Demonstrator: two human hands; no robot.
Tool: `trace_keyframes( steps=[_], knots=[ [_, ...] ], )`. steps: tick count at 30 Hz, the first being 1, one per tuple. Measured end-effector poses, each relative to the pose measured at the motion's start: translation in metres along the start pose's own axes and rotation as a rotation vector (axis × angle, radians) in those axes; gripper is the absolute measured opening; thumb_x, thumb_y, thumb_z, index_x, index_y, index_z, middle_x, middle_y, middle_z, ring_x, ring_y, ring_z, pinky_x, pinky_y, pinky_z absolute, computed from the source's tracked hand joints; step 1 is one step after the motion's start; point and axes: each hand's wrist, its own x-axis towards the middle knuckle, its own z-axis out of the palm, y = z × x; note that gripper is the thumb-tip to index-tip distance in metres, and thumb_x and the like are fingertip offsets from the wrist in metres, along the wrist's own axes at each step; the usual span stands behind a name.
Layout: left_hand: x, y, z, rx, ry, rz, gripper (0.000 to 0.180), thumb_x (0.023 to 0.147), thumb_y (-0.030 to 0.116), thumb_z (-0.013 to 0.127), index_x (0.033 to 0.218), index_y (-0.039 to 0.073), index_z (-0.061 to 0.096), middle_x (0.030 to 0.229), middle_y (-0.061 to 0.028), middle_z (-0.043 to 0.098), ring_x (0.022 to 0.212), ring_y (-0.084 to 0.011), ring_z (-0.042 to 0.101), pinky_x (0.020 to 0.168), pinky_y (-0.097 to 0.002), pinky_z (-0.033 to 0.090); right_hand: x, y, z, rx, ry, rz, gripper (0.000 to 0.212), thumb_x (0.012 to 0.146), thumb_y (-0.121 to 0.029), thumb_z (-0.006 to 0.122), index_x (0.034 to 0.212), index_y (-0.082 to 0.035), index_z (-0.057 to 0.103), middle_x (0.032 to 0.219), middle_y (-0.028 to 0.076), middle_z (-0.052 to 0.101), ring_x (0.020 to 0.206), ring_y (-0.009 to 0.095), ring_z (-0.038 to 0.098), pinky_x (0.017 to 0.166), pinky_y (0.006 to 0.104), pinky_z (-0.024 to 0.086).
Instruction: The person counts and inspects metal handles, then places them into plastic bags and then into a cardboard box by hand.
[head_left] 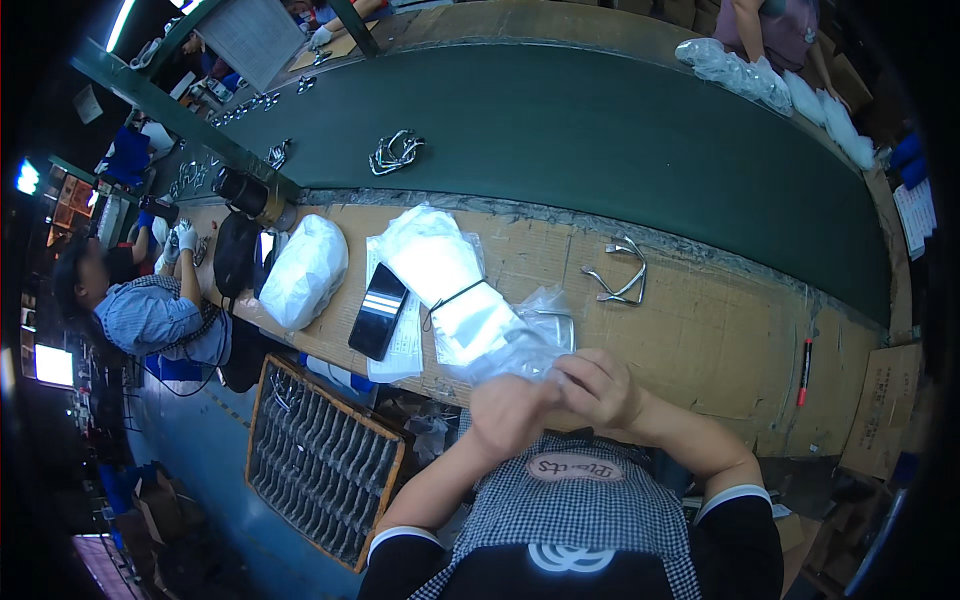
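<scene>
My left hand (510, 412) and my right hand (602, 390) meet at the front edge of the cardboard-topped bench, fingers curled and pinched together. Between them they appear to grip the near edge of a clear plastic bag (545, 322), partly hidden by the fingers. Just beyond lies a stack of clear plastic bags (432, 262) with a dark band around it. To the right, apart from my hands, a bent shiny metal piece (622, 272) rests on the cardboard.
A phone (379, 312) lies on paper beside a white plastic bundle (305, 272). A red-black marker (805, 372) sits far right. Metal pieces (396, 152) rest on the green belt (560, 130). A divided tray (322, 462) stands low left; a co-worker (165, 315) sits at left.
</scene>
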Motion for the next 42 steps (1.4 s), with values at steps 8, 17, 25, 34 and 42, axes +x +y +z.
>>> trace_keyframes(
  steps=[8, 17, 25, 34, 42],
  knots=[
    [-0.047, -0.090, 0.000, 0.503, -0.425, -0.441, 0.015, 0.084, 0.009, 0.067, 0.096, 0.001, 0.063, 0.079, -0.0144, 0.062, 0.073, -0.0319, 0.063, 0.064, -0.0427, 0.049, -0.001, 0.017, 0.027, 0.443, -0.443, 0.235, 0.017, 0.084, -0.012, 0.064, 0.098, -0.003, 0.064, 0.097, 0.010, 0.063, 0.091, 0.026, 0.062, 0.073, 0.0359, 0.053],
    [-0.036, -0.085, -0.004, 0.343, -0.256, -0.626, 0.012, 0.084, 0.013, 0.068, 0.083, 0.003, 0.062, 0.081, -0.0136, 0.066, 0.072, -0.0343, 0.064, 0.062, -0.0430, 0.050, -0.032, 0.113, 0.019, -0.205, -0.262, 0.741, 0.017, 0.086, -0.008, 0.064, 0.102, -0.003, 0.065, 0.092, 0.013, 0.062, 0.088, 0.036, 0.062, 0.078, 0.0445, 0.050],
    [-0.034, -0.085, -0.011, 0.354, -0.363, -0.689, 0.012, 0.081, 0.011, 0.072, 0.083, 0.003, 0.063, 0.080, -0.0126, 0.065, 0.072, -0.0331, 0.064, 0.062, -0.0417, 0.049, 0.004, 0.103, -0.014, -0.018, 0.081, 0.788, 0.020, 0.088, -0.003, 0.064, 0.107, -0.001, 0.061, 0.087, 0.012, 0.066, 0.074, 0.027, 0.065, 0.065, 0.0361, 0.052],
    [-0.007, -0.058, -0.011, -0.025, 0.011, -0.594, 0.010, 0.080, 0.001, 0.073, 0.090, 0.000, 0.070, 0.074, -0.0072, 0.057, 0.063, -0.0190, 0.058, 0.057, -0.0301, 0.046, 0.052, 0.055, -0.018, 1.408, 0.012, 1.268, 0.009, 0.095, -0.007, 0.061, 0.092, 0.000, 0.056, 0.074, 0.006, 0.063, 0.055, 0.008, 0.061, 0.043, 0.0182, 0.043],
    [0.012, -0.009, -0.010, -0.197, 0.096, -0.557, 0.006, 0.088, -0.003, 0.066, 0.083, -0.001, 0.063, 0.071, -0.0039, 0.057, 0.057, -0.0101, 0.052, 0.052, -0.0222, 0.039, 0.051, -0.002, 0.014, 1.067, 0.315, 1.203, 0.010, 0.096, -0.004, 0.055, 0.086, -0.002, 0.052, 0.097, 0.014, 0.066, 0.072, 0.018, 0.066, 0.051, 0.0252, 0.051]
  ],
)
